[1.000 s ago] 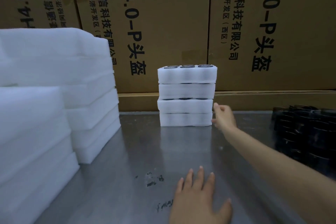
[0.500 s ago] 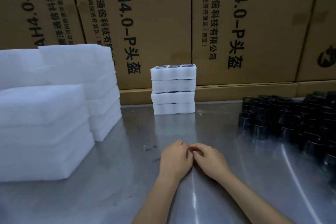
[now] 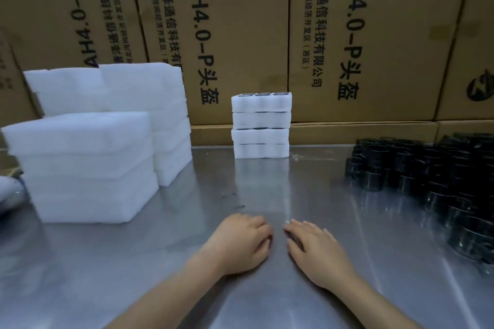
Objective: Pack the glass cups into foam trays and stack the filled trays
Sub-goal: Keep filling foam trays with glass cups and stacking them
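A stack of several filled white foam trays [image 3: 261, 125] stands at the back of the steel table [image 3: 133, 262], dark cup rims showing in the top tray. Many dark glass cups [image 3: 433, 179] crowd the table's right side. Piles of white foam trays [image 3: 85, 168] sit on the left, with a taller pile [image 3: 160, 115] behind. My left hand [image 3: 240, 244] rests on the table near the front, fingers loosely curled, holding nothing. My right hand [image 3: 315, 250] lies flat beside it, fingers straight, a small gap between the two hands.
Brown cardboard boxes [image 3: 240, 35] with black print form a wall behind the table. A low cardboard ledge [image 3: 361, 132] runs along the table's back edge. Bare steel lies between my hands and the filled stack.
My right hand drew back from the filled stack to the front of the table. Both hands met in the middle and have now parted slightly. The view shifted to the right.
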A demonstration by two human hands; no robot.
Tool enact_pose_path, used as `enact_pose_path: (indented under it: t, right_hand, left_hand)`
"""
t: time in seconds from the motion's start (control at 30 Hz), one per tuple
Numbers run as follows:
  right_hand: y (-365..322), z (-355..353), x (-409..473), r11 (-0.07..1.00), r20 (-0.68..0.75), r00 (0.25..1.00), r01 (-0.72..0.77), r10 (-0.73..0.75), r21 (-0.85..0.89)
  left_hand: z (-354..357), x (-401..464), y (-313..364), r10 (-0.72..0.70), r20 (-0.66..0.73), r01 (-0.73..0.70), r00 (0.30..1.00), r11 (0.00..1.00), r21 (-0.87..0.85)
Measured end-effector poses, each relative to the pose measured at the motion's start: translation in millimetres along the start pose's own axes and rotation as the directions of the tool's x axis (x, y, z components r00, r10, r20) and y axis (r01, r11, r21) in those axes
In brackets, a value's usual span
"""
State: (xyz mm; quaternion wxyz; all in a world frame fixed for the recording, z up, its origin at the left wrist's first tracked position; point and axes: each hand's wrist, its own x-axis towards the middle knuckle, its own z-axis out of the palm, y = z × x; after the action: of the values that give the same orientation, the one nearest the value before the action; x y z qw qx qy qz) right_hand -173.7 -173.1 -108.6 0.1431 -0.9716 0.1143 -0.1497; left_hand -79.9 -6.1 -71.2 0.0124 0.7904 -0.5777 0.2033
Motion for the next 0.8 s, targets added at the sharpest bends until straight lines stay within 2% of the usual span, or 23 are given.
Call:
enact_pose_path:
  t: [0.07, 0.13, 0.17, 0.23, 0.3, 0.37, 0.4, 0.43, 0.47, 0.57, 0.7, 0.8]
  right_hand:
    - [-1, -2, 0, 1.0, -0.019, 1.0, 0.005, -0.005, 0.001]
    - [-2, -3, 0, 1.0, -0.027, 1.0, 0.015, -0.015, 0.005]
    - [-2, -3, 0, 1.0, -0.031, 0.999, 0.021, -0.021, 0.004]
    - [-3, -4, 1, 1.0, -0.043, 0.999, 0.03, -0.03, 0.004]
    - [-3, -5, 1, 0.999, -0.042, 0.999, 0.03, -0.03, 0.012]
    - [-4, -5, 1, 0.999, -0.028, 0.999, 0.024, -0.024, 0.021]
    - [-4, -5, 1, 0.999, -0.024, 0.999, 0.022, -0.021, 0.027]
    - [-3, -5, 1, 0.999, -0.026, 0.999, 0.022, -0.021, 0.032]
    - [-3, -6, 2, 0.999, -0.03, 0.999, 0.023, -0.022, 0.036]
    - [-4, -6, 2, 0.998, -0.042, 0.999, 0.027, -0.025, 0.049]
    - [-3, -6, 2, 0.998, -0.061, 0.998, 0.027, -0.023, 0.057]
    - [-3, -7, 2, 0.997, -0.074, 0.996, 0.047, -0.043, 0.064]
  left_hand:
    - [-24, -6, -29, 0.04, 0.005, -0.04, 0.999, 0.973, 0.226]
    - [-55, -4, -68, -0.112, -0.017, 0.11, 0.994, 0.912, 0.396]
    - [-72, -2, -91, -0.245, -0.063, 0.247, 0.967, 0.857, 0.453]
    - [-112, 1, -131, -0.493, -0.203, 0.518, 0.846, 0.672, 0.53]
    - [-142, -4, -162, -0.678, -0.286, 0.703, 0.677, 0.482, 0.523]
    - [-154, -15, -180, -0.842, -0.237, 0.809, 0.485, 0.329, 0.487]
    - [-153, -21, -184, -0.893, -0.191, 0.832, 0.408, 0.276, 0.482]
    - [-149, -25, -187, -0.919, -0.16, 0.84, 0.361, 0.246, 0.483]
    - [-144, -29, -187, -0.923, -0.152, 0.84, 0.354, 0.243, 0.485]
    - [-139, -30, -182, -0.878, -0.198, 0.812, 0.437, 0.29, 0.506]
    - [-154, -18, -159, -0.859, -0.214, 0.828, 0.466, 0.338, 0.448]
    - [-169, -9, -121, -0.788, -0.263, 0.805, 0.556, 0.432, 0.407]
